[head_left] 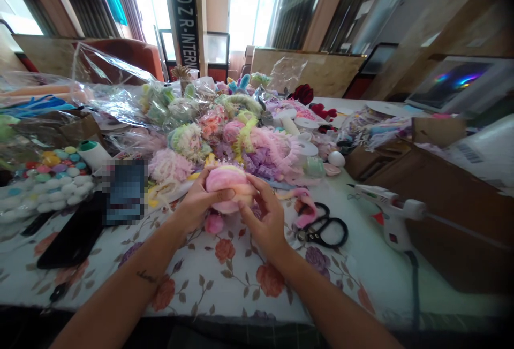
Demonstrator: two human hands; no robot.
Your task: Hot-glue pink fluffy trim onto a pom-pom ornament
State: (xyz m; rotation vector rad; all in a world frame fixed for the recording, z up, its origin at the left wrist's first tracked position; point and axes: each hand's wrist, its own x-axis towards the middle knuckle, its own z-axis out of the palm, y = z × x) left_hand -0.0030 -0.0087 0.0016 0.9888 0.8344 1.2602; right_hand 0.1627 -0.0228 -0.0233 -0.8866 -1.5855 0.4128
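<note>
A round, fuzzy pink and pale yellow ball [227, 182] is held between both hands above the flowered tablecloth. My left hand [199, 199] grips its left side, with the thumb across the front. On the right side, my right hand [265, 207] has its fingers and thumb pressed round it. A small pink pompom [214, 224] shows just below the ball. From the ball's right side, a fuzzy pink and yellow strip [307, 207] trails toward black-handled scissors [327, 228] lying on the cloth.
A heap of pastel yarn [281, 148] lies behind the hands. At the left are a black phone [74, 234], a white thread cone [94, 153] and bagged pompoms [52, 186]. A white glue gun [395, 212] leans by a cardboard box [437, 220] at the right.
</note>
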